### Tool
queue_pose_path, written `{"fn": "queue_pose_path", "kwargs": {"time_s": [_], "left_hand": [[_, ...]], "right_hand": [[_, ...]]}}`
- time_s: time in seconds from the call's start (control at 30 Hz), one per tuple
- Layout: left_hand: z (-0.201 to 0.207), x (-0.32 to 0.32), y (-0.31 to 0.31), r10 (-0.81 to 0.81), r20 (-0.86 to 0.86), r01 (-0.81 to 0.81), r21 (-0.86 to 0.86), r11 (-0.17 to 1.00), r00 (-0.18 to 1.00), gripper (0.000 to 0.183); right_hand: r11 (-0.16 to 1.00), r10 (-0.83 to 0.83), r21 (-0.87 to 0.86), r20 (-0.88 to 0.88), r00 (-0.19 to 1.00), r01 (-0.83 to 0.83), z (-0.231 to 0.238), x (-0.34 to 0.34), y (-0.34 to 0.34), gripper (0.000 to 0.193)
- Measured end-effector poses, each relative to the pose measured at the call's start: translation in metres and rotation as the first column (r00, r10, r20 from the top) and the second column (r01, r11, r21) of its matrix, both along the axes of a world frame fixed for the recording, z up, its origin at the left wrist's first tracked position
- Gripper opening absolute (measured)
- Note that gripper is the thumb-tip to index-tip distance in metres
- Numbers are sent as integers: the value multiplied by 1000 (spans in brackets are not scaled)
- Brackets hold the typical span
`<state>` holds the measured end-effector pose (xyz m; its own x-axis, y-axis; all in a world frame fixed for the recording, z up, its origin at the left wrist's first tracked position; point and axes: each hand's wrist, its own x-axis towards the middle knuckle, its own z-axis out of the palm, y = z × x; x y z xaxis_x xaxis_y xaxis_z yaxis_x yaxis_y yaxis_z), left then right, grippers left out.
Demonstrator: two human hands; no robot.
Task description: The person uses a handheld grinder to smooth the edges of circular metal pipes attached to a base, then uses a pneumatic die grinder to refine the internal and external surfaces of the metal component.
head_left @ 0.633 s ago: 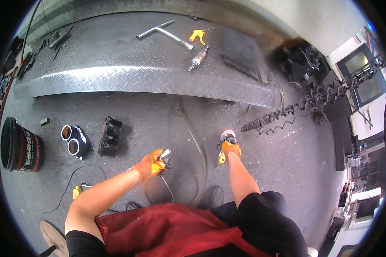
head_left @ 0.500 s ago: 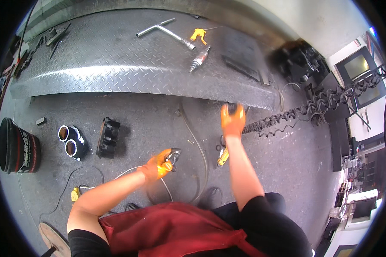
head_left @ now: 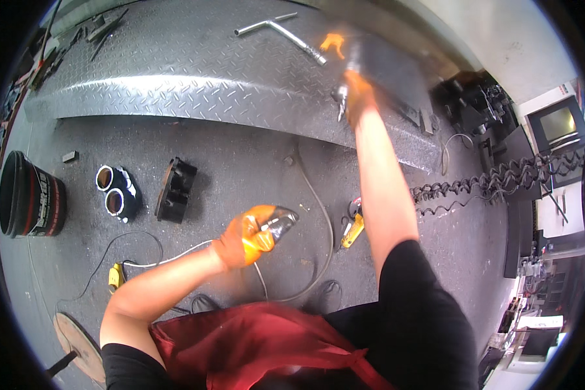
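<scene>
Left grip [head_left: 248, 237], orange-gloved, nearest — closed around a dark shiny piece [head_left: 281, 223], held over the floor [head_left: 240, 169]. Just right of that grip, a hose [head_left: 331, 240] curves along the floor; past the hose, below the right grip, lies a yellow tool [head_left: 352, 232], no hand on it. Left of the left grip and a bit farther: black ribbed block [head_left: 177, 190], then two-bore part [head_left: 115, 189], both untouched. Farthest, over the steel platform [head_left: 175, 97], the right grip [head_left: 359, 97] looks closed around a silver tool [head_left: 340, 95] — blurred, can't tell if lifted clear. T-wrench [head_left: 296, 42] lies beyond, to its left. Progress: both hands apparently loaded, but tool and piece well apart, no contact yet. Piece finished or not, can't tell.
</scene>
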<state>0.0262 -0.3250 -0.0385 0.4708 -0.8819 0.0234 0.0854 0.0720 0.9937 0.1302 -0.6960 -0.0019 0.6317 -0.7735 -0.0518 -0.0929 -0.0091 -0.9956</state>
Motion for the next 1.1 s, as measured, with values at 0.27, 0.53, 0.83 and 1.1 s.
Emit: {"fn": "queue_pose_path", "kwargs": {"time_s": [0.27, 0.53, 0.83, 1.1], "left_hand": [[47, 13, 22, 76, 46, -77, 16, 997, 996, 32], [69, 5, 24, 13, 189, -22, 43, 999, 982, 28], [63, -6, 11, 89, 563, -78, -42, 996, 822, 20], [75, -1, -3, -13, 497, -103, 205, 973, 868, 20]], "right_hand": [[848, -77, 389, 762, 643, -359, 83, -158, 181, 19], [773, -120, 461, 781, 613, -436, 90, -176, 198, 15], [753, -145, 500, 761, 633, -428, 91, -179, 207, 13], [713, -266, 613, 686, 678, -340, 73, -173, 212, 17]]}}
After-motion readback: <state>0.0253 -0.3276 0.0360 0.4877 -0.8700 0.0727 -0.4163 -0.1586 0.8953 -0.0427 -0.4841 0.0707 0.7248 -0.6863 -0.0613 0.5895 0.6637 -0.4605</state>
